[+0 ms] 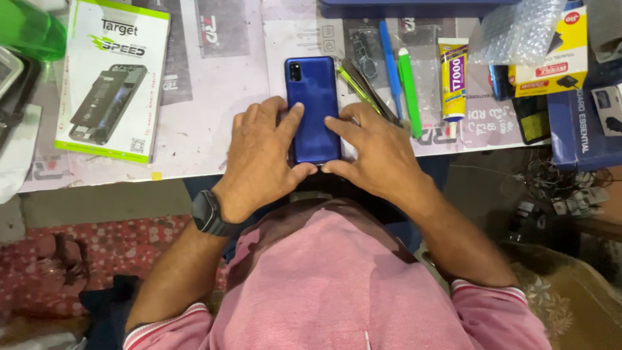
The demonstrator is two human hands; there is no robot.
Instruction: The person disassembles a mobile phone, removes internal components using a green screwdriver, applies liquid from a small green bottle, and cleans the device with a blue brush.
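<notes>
A pink woven shirt (337, 285) fills the lower middle of the frame, nearest the camera, with two bare forearms reaching up from it. The left wrist wears one dark square watch (207, 212). The left hand (262, 152) and the right hand (376, 149) both press on one glossy blue phone (314, 107) lying back-up at the centre, fingers spread along its edges and thumbs meeting at its lower end; both hands grip the phone.

The phone rests on a pale, worn, printed work table (207, 116) that runs across the upper half. Below its edge, a red patterned fabric (97, 249) shows at lower left and tangled cables (564, 194) at right.

At upper left lies one white and green flat box (113, 78). Right of the phone lie one blue plastic stick (390, 65), one green plastic tool (409, 91) and one yellow and purple tube of glue (453, 78). At upper right sit one piece of clear bubble wrap (518, 29) and one yellow carton (557, 61).
</notes>
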